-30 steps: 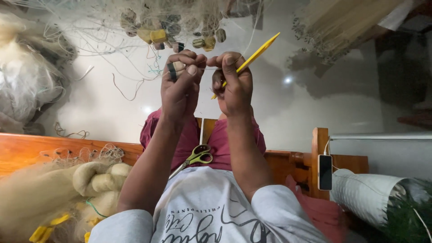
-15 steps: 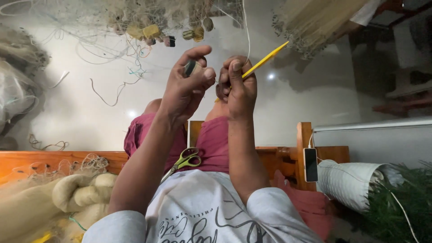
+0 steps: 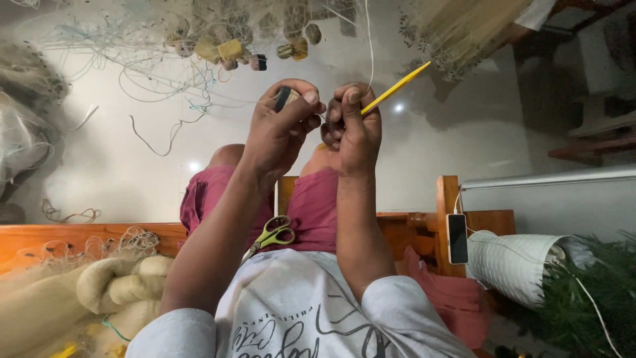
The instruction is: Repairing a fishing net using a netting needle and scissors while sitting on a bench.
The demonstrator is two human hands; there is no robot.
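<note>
My left hand (image 3: 281, 129) pinches a small dark float (image 3: 283, 98) between thumb and fingers, held up in front of me. Close beside it, my right hand (image 3: 354, 126) grips a long yellow netting needle (image 3: 397, 86) that points up and to the right. Thin pale line runs between the two hands and up toward the fishing net (image 3: 232, 33) spread on the floor, which carries several small floats. The hands almost touch. Green-handled scissors (image 3: 271, 235) lie on my lap on the maroon shorts.
A heap of pale net and thick rope (image 3: 86, 292) lies at the lower left on a wooden bench (image 3: 79, 235). A phone (image 3: 457, 238) leans against the bench's right end beside a roll of white mesh (image 3: 517, 265). Loose line trails over the pale floor.
Both hands have stayed together while working the line; the left hand's fingers have turned the dark float a little. The view has shifted slightly.
</note>
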